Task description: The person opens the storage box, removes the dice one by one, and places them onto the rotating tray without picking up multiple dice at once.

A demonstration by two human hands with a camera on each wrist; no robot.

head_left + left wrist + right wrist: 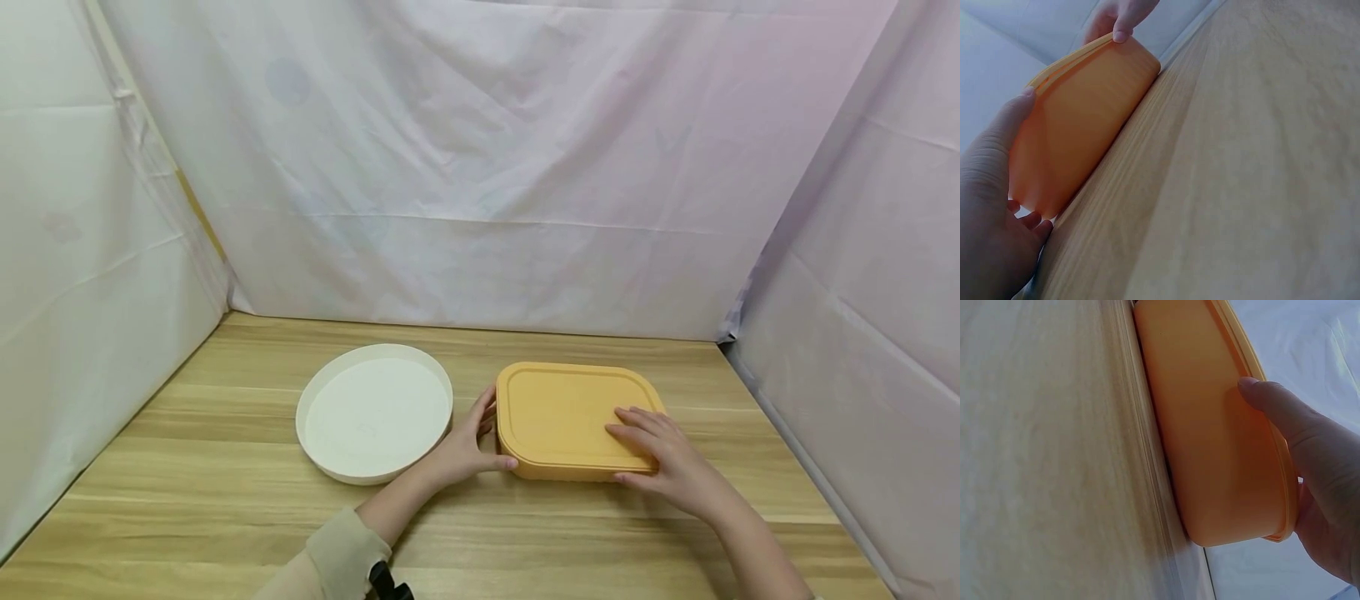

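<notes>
An orange rectangular container (570, 417) with its lid on lies on the wooden table (225, 517), right of centre. My left hand (468, 446) holds its left end, thumb on the front corner and fingers along the left wall. In the left wrist view that hand (991, 206) cups the container (1079, 137) at its end. My right hand (663, 458) lies on the lid's right front part with its thumb down on the front wall. The right wrist view shows that thumb (1272, 400) pressed against the container's side (1210, 425).
A round white tray (302, 417), with nothing in it, sits just left of the container, close to my left hand. White cloth walls (480, 167) close off the table at the back and on both sides.
</notes>
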